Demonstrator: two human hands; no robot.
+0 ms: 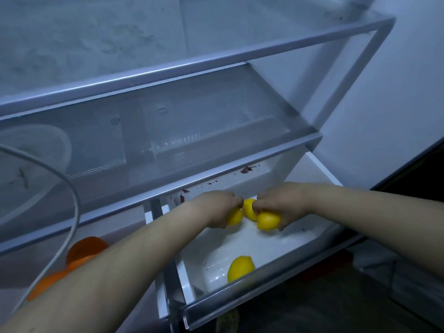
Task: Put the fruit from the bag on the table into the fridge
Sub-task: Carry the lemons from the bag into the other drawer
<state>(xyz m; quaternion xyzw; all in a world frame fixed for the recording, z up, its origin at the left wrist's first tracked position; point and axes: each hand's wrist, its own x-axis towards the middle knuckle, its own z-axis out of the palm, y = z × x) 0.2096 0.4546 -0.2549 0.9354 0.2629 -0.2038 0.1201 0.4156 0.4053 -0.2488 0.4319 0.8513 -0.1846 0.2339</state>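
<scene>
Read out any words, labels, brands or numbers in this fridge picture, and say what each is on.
None readable.
The lemons, drawer and glass shelf bear no labels; the dark specks on the white wall behind are stains, not print.

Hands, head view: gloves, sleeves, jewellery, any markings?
Left hand and right hand are bare: no gloves, rings or watch visible. Forearms are uncovered to the frame edge, with no sleeves in view. A grey cable loops past on the left.
</scene>
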